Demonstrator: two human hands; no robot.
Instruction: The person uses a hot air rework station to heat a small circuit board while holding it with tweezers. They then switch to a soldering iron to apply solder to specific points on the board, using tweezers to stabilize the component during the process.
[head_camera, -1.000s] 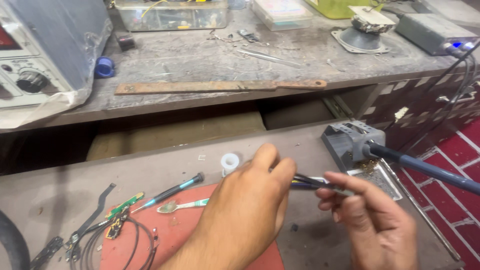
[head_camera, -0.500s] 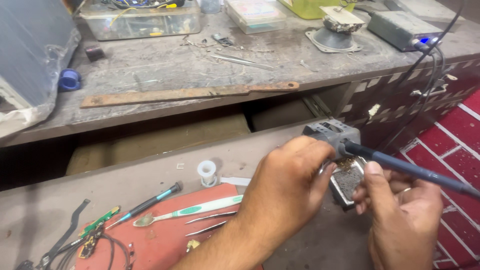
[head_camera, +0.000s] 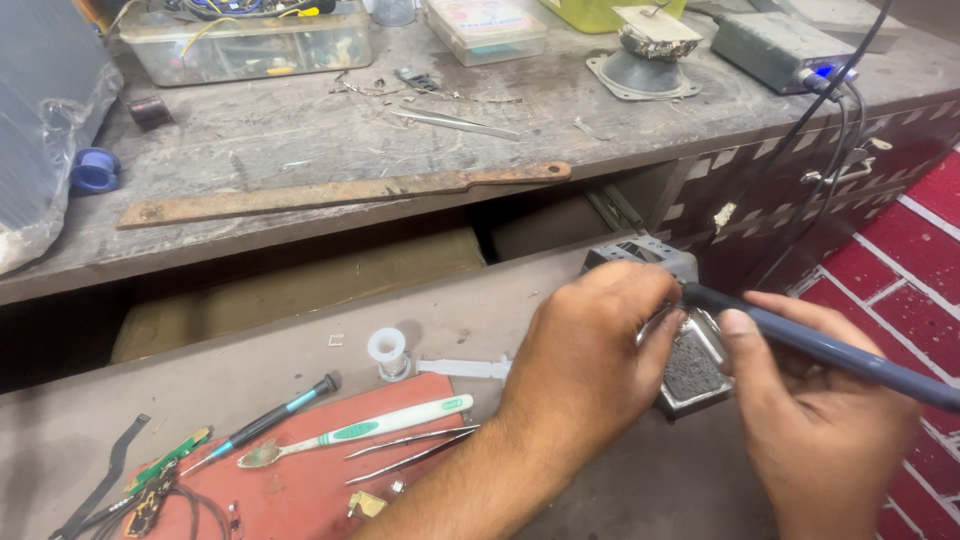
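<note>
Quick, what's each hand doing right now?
Left hand: closed around something thin and metallic, mostly hidden, over the soldering stand.
Right hand: closed, holding the soldering iron.

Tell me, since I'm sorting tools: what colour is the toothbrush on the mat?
The toothbrush is white with green accents, seen in the head view.

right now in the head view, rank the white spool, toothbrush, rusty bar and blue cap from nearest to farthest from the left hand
1. White spool, just left of the left hand.
2. Toothbrush, lower left on the red mat.
3. Rusty bar, up on the bench.
4. Blue cap, far left.
</note>
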